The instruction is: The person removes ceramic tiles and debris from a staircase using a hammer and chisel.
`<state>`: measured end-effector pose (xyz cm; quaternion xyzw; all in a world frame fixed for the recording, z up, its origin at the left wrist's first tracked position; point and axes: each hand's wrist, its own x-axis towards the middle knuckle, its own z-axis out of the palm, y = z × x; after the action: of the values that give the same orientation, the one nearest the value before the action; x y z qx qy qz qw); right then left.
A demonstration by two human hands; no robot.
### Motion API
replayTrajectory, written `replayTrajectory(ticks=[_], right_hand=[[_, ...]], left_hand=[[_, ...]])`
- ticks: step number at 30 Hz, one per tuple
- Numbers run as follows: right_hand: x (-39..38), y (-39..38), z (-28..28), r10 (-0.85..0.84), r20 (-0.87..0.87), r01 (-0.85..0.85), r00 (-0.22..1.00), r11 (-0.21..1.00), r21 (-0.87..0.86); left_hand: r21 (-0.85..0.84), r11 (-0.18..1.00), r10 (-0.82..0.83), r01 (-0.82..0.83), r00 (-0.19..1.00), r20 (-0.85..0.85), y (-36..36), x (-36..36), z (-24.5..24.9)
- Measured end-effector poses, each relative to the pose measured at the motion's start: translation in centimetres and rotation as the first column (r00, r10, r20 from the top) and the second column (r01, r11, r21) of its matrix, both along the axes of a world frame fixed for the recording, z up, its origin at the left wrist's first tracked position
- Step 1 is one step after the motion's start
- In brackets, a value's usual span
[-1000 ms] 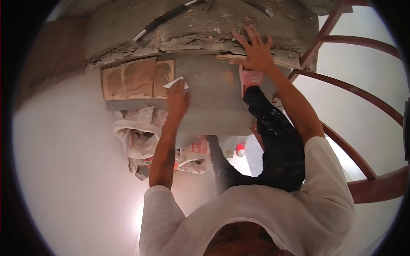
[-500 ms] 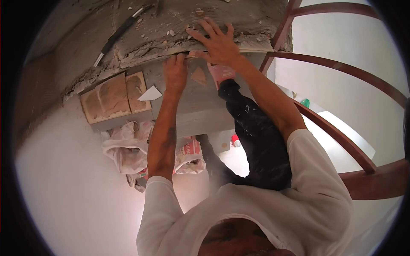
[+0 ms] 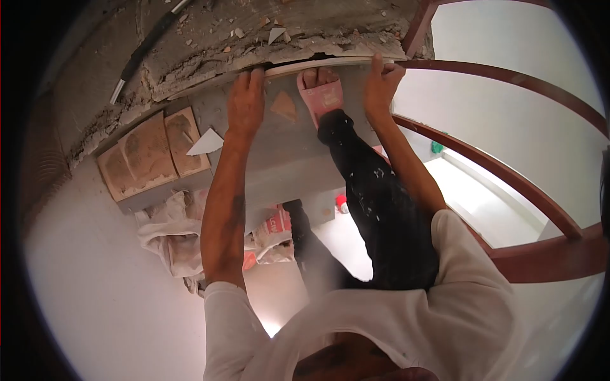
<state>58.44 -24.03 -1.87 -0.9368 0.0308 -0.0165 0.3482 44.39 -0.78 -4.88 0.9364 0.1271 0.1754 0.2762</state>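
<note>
A long, thin pale strip (image 3: 324, 63) runs along the front edge of a rough, mortar-covered step (image 3: 210, 47). A dark gap shows behind part of it. Curled over this edge at the strip's left end are the fingers of my left hand (image 3: 246, 105), closed. My right hand (image 3: 382, 89) grips the right end, near the railing, one finger pointing up. Between the hands, a foot in a pink slipper (image 3: 324, 100) stands on the grey lower step (image 3: 267, 149). A triangular tan tile shard (image 3: 284, 106) lies by my left hand.
Brown tile pieces (image 3: 146, 152) and a white shard (image 3: 206, 142) lie at left. A black-handled metal tool (image 3: 149, 46) rests on the rough mortar among crumbs. Crumpled bags (image 3: 175, 228) are below. A dark red metal railing (image 3: 508, 168) curves along the right.
My right hand has left the rubble, where it was spread, and moved right to the strip's end. My left hand stays at the edge. The gap behind the strip now shows.
</note>
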Motion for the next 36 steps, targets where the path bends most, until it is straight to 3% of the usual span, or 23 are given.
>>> replayTrajectory(ticks=[1, 4, 5, 7, 11, 13, 16, 17, 18, 19, 22, 24, 27, 30, 33, 34, 35, 36], right_hand=[[-0.6, 0.4, -0.8, -0.146, -0.079, 0.151, 0.986, 0.987, 0.053], [-1.8, -0.4, -2.7, 0.361, 0.148, -0.383, 0.921, 0.911, 0.157], [-1.9, -0.8, -3.1, 0.339, 0.012, -0.333, 0.941, 0.918, 0.217], [-1.4, 2.1, 1.5, 0.292, -0.244, -0.209, 0.925, 0.926, 0.315], [-0.8, 0.8, -1.1, 0.320, -0.070, -0.308, 0.945, 0.940, 0.144], [-1.2, -0.3, -2.5, 0.367, -0.013, -0.365, 0.930, 0.929, 0.056], [-0.4, -1.4, -2.8, 0.499, 0.297, -0.529, 0.814, 0.848, 0.027], [-0.1, -1.3, -2.7, 0.376, 0.100, -0.387, 0.921, 0.857, 0.341], [0.5, -0.8, -2.2, 0.292, -0.135, -0.159, 0.947, 0.792, 0.590], [0.8, -0.4, -1.9, 0.256, -0.377, 0.121, 0.890, 0.665, 0.737], [0.6, 0.5, -1.8, 0.199, -0.497, 0.370, 0.844, 0.455, 0.810], [0.1, 1.6, 0.4, 0.135, -0.522, 0.408, 0.842, 0.475, 0.780], [0.0, 2.1, 0.7, 0.094, -0.502, 0.394, 0.860, 0.504, 0.769], [-0.1, 1.9, 0.6, 0.165, -0.471, 0.348, 0.867, 0.477, 0.807], [0.0, 2.0, -0.8, 0.132, -0.488, 0.409, 0.863, 0.385, 0.827], [-0.3, 1.9, -2.0, 0.098, -0.504, 0.445, 0.858, 0.349, 0.825], [-0.8, 0.5, -4.7, 0.214, -0.489, 0.473, 0.846, 0.124, 0.872], [-1.3, -1.7, -8.2, 0.327, -0.440, 0.494, 0.836, -0.099, 0.864]], left_hand=[[0.000, 1.000, -0.009, 0.009, 1.000, -0.012, 0.2, 0.2, 0.1], [0.016, 0.999, -0.036, 0.037, 0.995, -0.097, 0.5, 0.1, 0.3], [0.025, 0.999, -0.037, 0.041, 0.989, -0.143, 0.5, -0.1, 0.3], [0.053, 0.998, -0.021, 0.030, 0.986, -0.163, 0.6, 0.4, 0.1], [0.092, 0.996, -0.003, 0.012, 0.996, -0.092, 0.4, 0.1, -0.6], [0.007, 1.000, 0.006, -0.005, 0.996, -0.089, -0.3, -0.2, -0.3], [-0.048, 0.997, 0.047, -0.057, 0.980, -0.195, -0.6, -0.8, 0.8], [-0.029, 0.998, 0.054, -0.062, 0.973, -0.226, -0.7, -1.2, 1.1], [-0.007, 0.998, 0.064, -0.068, 0.965, -0.253, -0.4, -1.5, 1.5], [0.028, 0.999, 0.039, -0.034, 0.974, -0.224, -0.1, -2.1, 1.5], [0.138, 0.988, -0.037, 0.065, 0.981, -0.192, 0.4, -5.2, 0.3], [0.220, 0.968, -0.071, 0.123, 0.970, -0.232, 2.8, -7.6, -0.1], [0.216, 0.976, 0.036, 0.035, 0.948, -0.316, 6.1, -10.5, 0.5], [0.439, 0.898, 0.142, 0.000, 0.946, -0.291, 9.1, -12.0, 1.3], [0.404, 0.906, 0.184, -0.125, 0.977, -0.111, 7.6, -11.0, 2.3], [0.243, 0.963, 0.152, -0.120, 0.981, -0.119, 6.5, -10.1, 2.3], [0.073, 0.991, 0.122, -0.114, 0.986, -0.110, 5.1, -8.6, 1.9], [0.047, 0.996, 0.076, -0.072, 0.993, -0.087, 3.5, -6.4, 2.3]])
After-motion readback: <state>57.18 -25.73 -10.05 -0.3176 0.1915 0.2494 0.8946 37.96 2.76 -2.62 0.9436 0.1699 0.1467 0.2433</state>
